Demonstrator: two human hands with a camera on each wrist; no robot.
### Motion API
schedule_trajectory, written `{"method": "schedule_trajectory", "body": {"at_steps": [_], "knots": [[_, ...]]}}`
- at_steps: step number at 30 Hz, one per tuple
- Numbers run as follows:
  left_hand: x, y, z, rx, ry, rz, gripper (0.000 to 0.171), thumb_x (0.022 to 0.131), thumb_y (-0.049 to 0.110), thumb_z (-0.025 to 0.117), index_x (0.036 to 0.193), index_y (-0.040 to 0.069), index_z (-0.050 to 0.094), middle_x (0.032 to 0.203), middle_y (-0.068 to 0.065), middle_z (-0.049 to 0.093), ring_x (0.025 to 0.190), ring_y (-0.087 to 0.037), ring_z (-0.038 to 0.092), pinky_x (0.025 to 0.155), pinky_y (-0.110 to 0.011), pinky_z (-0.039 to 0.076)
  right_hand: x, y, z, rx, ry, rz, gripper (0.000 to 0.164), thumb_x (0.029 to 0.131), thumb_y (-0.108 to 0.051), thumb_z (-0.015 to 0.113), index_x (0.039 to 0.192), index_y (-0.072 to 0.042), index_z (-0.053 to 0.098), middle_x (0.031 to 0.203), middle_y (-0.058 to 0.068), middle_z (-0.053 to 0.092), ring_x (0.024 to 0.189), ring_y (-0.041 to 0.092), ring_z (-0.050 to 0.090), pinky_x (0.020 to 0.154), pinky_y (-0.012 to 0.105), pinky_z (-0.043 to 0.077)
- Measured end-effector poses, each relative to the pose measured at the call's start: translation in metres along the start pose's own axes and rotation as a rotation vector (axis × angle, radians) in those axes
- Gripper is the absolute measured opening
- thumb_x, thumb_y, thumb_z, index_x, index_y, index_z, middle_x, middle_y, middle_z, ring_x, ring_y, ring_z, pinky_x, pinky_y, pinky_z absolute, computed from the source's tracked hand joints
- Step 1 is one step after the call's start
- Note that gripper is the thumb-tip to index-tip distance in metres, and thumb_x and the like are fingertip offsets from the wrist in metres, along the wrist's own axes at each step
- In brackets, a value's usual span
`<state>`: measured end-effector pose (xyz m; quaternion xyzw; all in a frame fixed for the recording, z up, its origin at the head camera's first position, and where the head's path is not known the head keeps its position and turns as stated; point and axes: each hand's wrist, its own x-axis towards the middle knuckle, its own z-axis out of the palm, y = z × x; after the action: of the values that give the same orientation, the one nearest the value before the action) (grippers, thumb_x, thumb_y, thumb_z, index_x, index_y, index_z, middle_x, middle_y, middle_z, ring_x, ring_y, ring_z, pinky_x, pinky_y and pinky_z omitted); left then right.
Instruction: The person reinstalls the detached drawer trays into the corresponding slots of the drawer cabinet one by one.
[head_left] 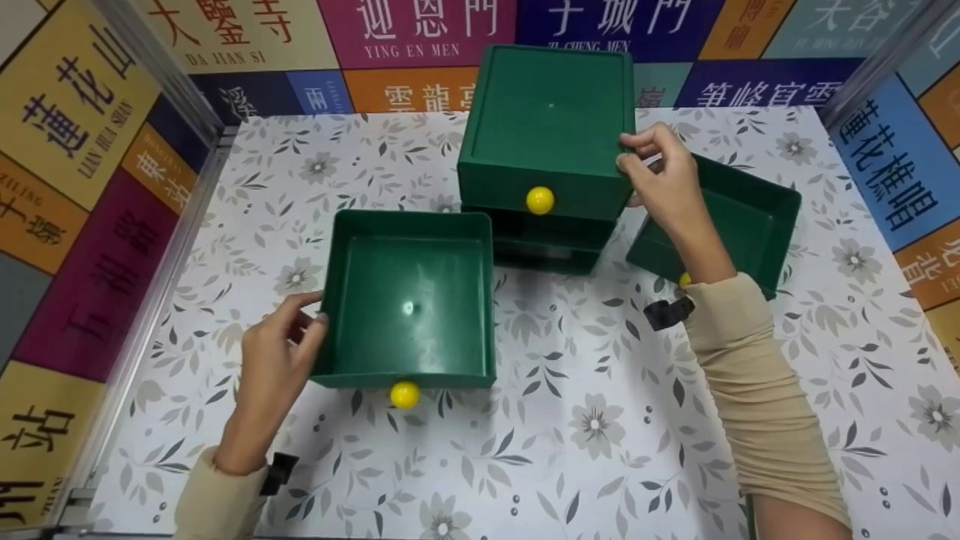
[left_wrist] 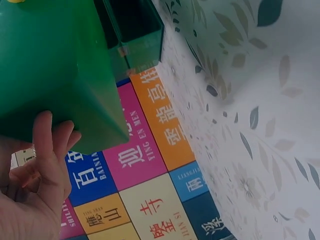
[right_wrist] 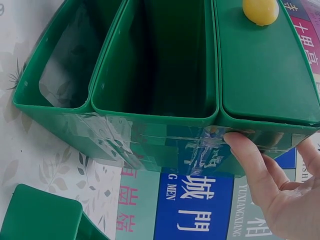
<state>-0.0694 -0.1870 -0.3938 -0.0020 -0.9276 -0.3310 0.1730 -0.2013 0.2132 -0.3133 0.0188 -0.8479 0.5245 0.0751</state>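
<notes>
A green drawer [head_left: 411,300] with a yellow knob [head_left: 405,394] appears raised above the table. My left hand [head_left: 279,349] holds it by its left side wall, with the fingertips on the outer green surface [left_wrist: 75,100]. Behind it stands a green drawer cabinet [head_left: 551,112]. Its top slot holds a drawer front with a yellow knob [right_wrist: 261,11], and the two slots below have no drawers in them. My right hand [head_left: 664,176] grips the cabinet's upper right edge, its fingers bent there. Clear tape [right_wrist: 165,145] covers part of that side.
Another green drawer [head_left: 739,217] lies at an angle right of the cabinet, partly hidden by my right arm. A white leaf-patterned sheet [head_left: 592,450] covers the table. Colourful panels with printed characters [head_left: 427,45] line the back and both sides.
</notes>
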Motion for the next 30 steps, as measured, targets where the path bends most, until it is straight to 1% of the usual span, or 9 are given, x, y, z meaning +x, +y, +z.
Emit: {"method": "schedule_trajectory", "body": {"at_steps": [5,10,14,16,23,30], "knots": [[0.0,0.008,0.01,-0.019,-0.025,0.011,0.024,0.086,0.013,0.055,0.108,0.01,0.064,0.069,-0.006,0.062,0.056,-0.012,0.051,0.053,-0.024,0.042,0.0,0.0,0.0,-0.002,0.003,-0.001,0.021,0.089,-0.018,0.05,0.107,-0.007,0.054,0.096,-0.006,0.048,0.065,0.007,0.045,0.049,0.017,0.045],[0.002,0.016,0.02,-0.032,-0.035,0.032,0.023,0.085,0.014,0.056,0.107,0.01,0.064,0.069,-0.005,0.062,0.055,-0.011,0.051,0.053,-0.026,0.042,0.0,0.0,0.0,-0.003,0.003,0.001,0.022,0.089,-0.018,0.05,0.108,-0.007,0.054,0.094,-0.006,0.047,0.065,0.007,0.045,0.049,0.017,0.045],[0.003,0.021,0.028,-0.052,-0.045,0.032,0.023,0.086,0.014,0.056,0.107,0.011,0.064,0.067,-0.004,0.061,0.054,-0.011,0.05,0.052,-0.026,0.042,0.001,0.0,-0.001,0.005,-0.001,0.007,0.022,0.089,-0.018,0.05,0.108,-0.008,0.054,0.094,-0.006,0.048,0.064,0.008,0.045,0.048,0.017,0.045],[0.002,0.023,0.031,-0.053,-0.042,0.036,0.023,0.085,0.014,0.055,0.107,0.01,0.064,0.067,-0.004,0.061,0.054,-0.011,0.05,0.053,-0.026,0.042,0.0,0.0,-0.001,0.008,-0.002,0.009,0.021,0.089,-0.019,0.05,0.107,-0.008,0.054,0.094,-0.006,0.048,0.064,0.008,0.045,0.048,0.018,0.045],[0.001,0.032,0.045,-0.062,-0.044,0.046,0.024,0.085,0.012,0.053,0.107,0.011,0.064,0.066,-0.002,0.061,0.053,-0.009,0.05,0.051,-0.025,0.042,0.001,0.0,0.0,0.005,-0.001,-0.017,0.021,0.088,-0.018,0.049,0.105,-0.007,0.055,0.103,-0.002,0.051,0.062,0.008,0.046,0.048,0.018,0.045],[0.002,0.04,0.057,-0.076,-0.04,0.063,0.024,0.085,0.012,0.052,0.106,0.01,0.062,0.066,-0.002,0.06,0.053,-0.009,0.05,0.051,-0.025,0.042,0.002,0.002,0.0,-0.003,0.005,-0.008,0.02,0.089,-0.019,0.05,0.105,-0.008,0.055,0.101,-0.003,0.05,0.063,0.007,0.046,0.048,0.018,0.045]]}}
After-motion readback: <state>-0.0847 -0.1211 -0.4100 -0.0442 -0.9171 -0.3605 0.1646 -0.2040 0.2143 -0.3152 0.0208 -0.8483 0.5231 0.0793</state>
